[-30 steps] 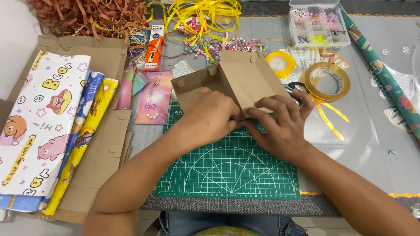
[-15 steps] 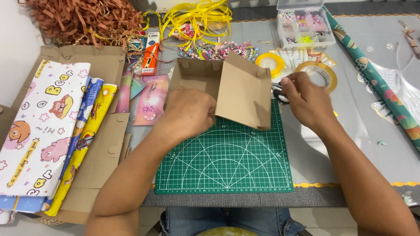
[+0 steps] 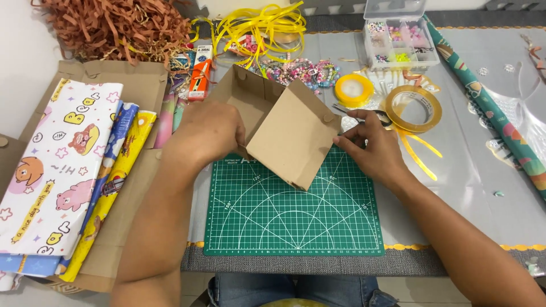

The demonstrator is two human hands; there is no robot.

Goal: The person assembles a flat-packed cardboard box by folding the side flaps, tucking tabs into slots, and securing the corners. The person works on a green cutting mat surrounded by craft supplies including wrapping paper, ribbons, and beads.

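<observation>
— Where is the cardboard box (image 3: 284, 128)?

— Over the top edge of the green cutting mat (image 3: 293, 213), raised and tilted, with its open side facing away and one brown flap hanging toward the person.

— Who has it?

— Both hands. The left hand (image 3: 207, 133) grips the box's left wall, its fingers curled round the edge. The right hand (image 3: 372, 150) pinches the right corner of the flap between thumb and fingertips.

— What lies near the right hand?

— Just behind it are scissors (image 3: 364, 115), a yellow tape roll (image 3: 353, 90) and a wider roll of clear tape (image 3: 413, 108). A clear bead organiser (image 3: 398, 40) sits farther back.

— And to the left?

— Folded sheets of cartoon wrapping paper (image 3: 60, 170) rest on flat cardboard (image 3: 128, 85), well apart from the box. Brown paper shreds (image 3: 114, 25) pile at the counter's (image 3: 466, 182) far edge.
</observation>
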